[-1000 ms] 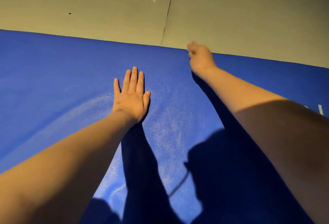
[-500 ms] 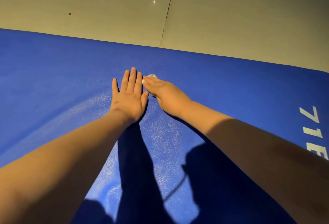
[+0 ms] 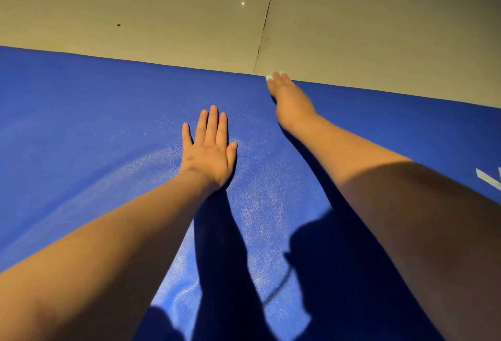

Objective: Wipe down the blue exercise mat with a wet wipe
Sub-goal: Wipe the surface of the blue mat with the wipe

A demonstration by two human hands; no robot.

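Observation:
The blue exercise mat (image 3: 95, 129) fills most of the head view, with a wet sheen between my arms. My left hand (image 3: 210, 148) lies flat on the mat, palm down, fingers straight and together. My right hand (image 3: 287, 96) reaches to the mat's far edge with its fingers stretched out, pressing a white wet wipe (image 3: 269, 77) onto the mat. Only a small white bit of the wipe shows past the fingertips; the rest is hidden under the hand.
Beyond the mat's far edge lies a pale tiled floor (image 3: 162, 15) with a dark joint line (image 3: 267, 15). White lettering (image 3: 490, 178) is printed on the mat at the right edge. Dark shadows of my arms and head fall on the near mat.
My right hand has swept from beside the left hand's fingertips out to the mat's far edge, carrying the wipe. The left hand has stayed flat in place.

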